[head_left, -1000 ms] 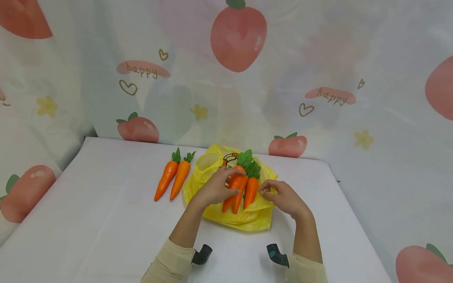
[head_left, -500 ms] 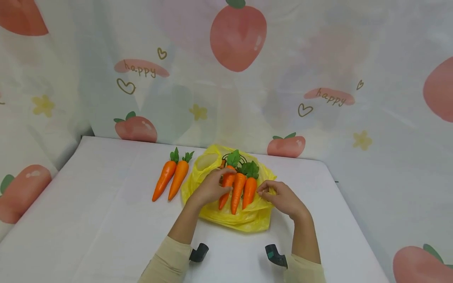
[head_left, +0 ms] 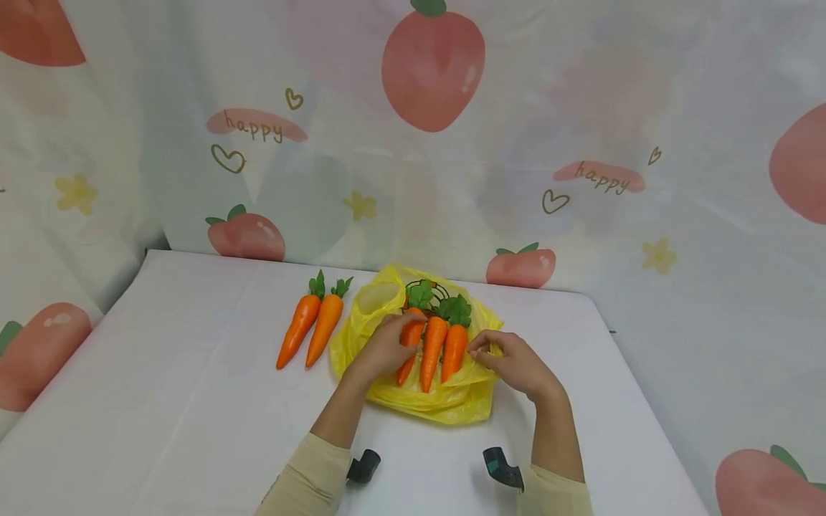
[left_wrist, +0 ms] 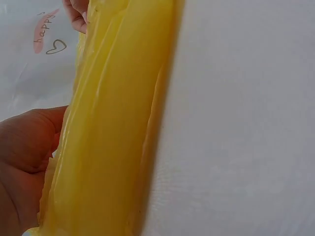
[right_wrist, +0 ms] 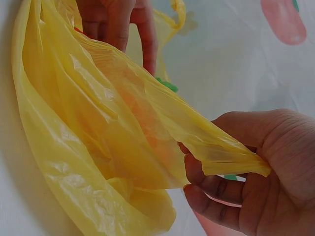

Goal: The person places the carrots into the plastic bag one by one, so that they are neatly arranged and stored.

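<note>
A yellow plastic bag (head_left: pixel 434 408) lies on the table with three orange, green-topped carrots on or in its opening; which, I cannot tell. My left hand (head_left: pixel 382 351) grips the leftmost carrot (head_left: pixel 414 332), thumb and fingers on either side. Beside it lie a middle carrot (head_left: pixel 433 352) and a right carrot (head_left: pixel 455 351), whose tip is tucked behind the bag's edge. My right hand (head_left: pixel 513 362) pinches the bag's right edge; the right wrist view shows the stretched plastic (right_wrist: pixel 211 152) between thumb and fingers. In the left wrist view the bag (left_wrist: pixel 108 128) hides the carrots.
Two more carrots lie side by side left of the bag, a redder one (head_left: pixel 300 331) and a lighter one (head_left: pixel 325 331). A white cloth covers the table (head_left: pixel 213 401). A printed curtain (head_left: pixel 361 143) stands behind it. Dark wrist mounts (head_left: pixel 365 466) stick out from both sleeves.
My left hand has shifted the leftmost carrot left, off the middle carrot, and slightly lower, so the three lie apart. My right hand has stayed at the bag's edge.
</note>
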Available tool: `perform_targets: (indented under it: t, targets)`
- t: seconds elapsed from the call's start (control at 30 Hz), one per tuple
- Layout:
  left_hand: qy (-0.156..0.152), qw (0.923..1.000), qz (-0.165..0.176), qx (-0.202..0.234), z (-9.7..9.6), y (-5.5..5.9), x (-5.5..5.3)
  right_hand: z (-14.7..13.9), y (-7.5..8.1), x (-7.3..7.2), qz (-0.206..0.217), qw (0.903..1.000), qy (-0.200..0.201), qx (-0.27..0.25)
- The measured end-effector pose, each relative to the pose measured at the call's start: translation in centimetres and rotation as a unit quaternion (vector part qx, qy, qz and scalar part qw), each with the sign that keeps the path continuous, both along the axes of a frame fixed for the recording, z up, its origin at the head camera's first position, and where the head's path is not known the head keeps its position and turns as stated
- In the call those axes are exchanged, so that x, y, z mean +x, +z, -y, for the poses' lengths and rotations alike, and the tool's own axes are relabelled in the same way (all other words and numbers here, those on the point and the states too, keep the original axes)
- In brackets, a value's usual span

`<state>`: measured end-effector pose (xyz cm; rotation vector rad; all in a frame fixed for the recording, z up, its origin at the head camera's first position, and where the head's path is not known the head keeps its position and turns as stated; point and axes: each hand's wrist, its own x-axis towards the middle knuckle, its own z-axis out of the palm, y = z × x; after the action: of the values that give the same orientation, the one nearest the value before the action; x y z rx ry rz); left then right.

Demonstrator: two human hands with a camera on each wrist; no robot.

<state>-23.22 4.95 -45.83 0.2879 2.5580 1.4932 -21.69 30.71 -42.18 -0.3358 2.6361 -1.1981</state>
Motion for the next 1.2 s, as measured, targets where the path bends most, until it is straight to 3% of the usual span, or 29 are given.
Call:
perform_targets:
  t: [0.43,0.73,1.2]
  targets:
    - [-0.013,0.9999,-0.004,0.008,-0.10,-0.65,-0.08,0.00,0.09,-0.02,-0.003,1.0000,-0.001,0.001]
    - [-0.035,0.9991,-0.019,-0.011,-0.07,-0.60,-0.25,-0.26,0.16,0.06,-0.007,0.9999,-0.008,0.002]
    - [-0.051,0.9984,-0.011,-0.024,0.25,-0.76,-0.26,0.02,-0.15,-0.06,-0.009,1.0000,0.001,-0.003]
